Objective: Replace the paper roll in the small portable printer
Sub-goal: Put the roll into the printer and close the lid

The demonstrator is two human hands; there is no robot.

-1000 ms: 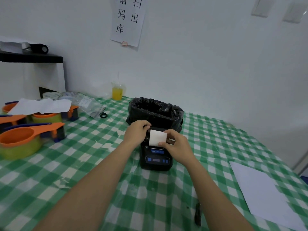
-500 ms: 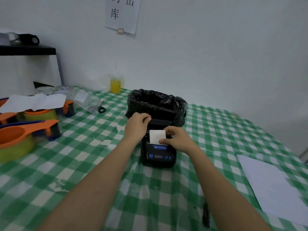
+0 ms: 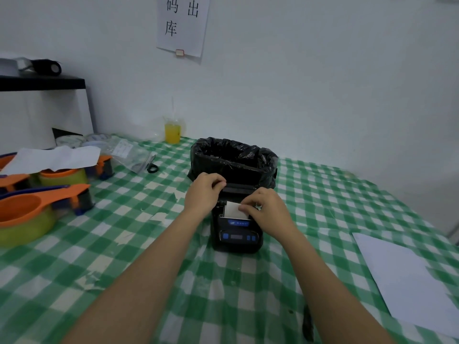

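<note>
Lying nearest, on the green-and-white checked tablecloth [image 3: 119, 247], a dark pen-like object [image 3: 308, 324] by the right forearm, and a white sheet of paper [image 3: 407, 284] off to the right. Sitting mid-table, the small black portable printer [image 3: 237, 234], blue buttons facing the wearer, lid tipped open at the back. Pinching the white paper strip [image 3: 233, 210] sticking up from the printer's top: the right hand [image 3: 269, 211], thumb and fingertips closed on the strip's right edge. Curling over the printer's upper left corner against the open lid: the left hand [image 3: 202, 194], fingers bent and closed; exactly what they are gripping cannot be told. Standing just behind the printer, touching it, a bin lined with a black plastic bag [image 3: 234, 158]. Resting at the left edge, orange scoops on yellow-green bowls [image 3: 27, 219] with crumpled white paper [image 3: 53, 158] on top. Standing farther back by the wall, a cup of yellow drink [image 3: 173, 131], and hanging above, a paper notice [image 3: 182, 23] with Chinese characters.
</note>
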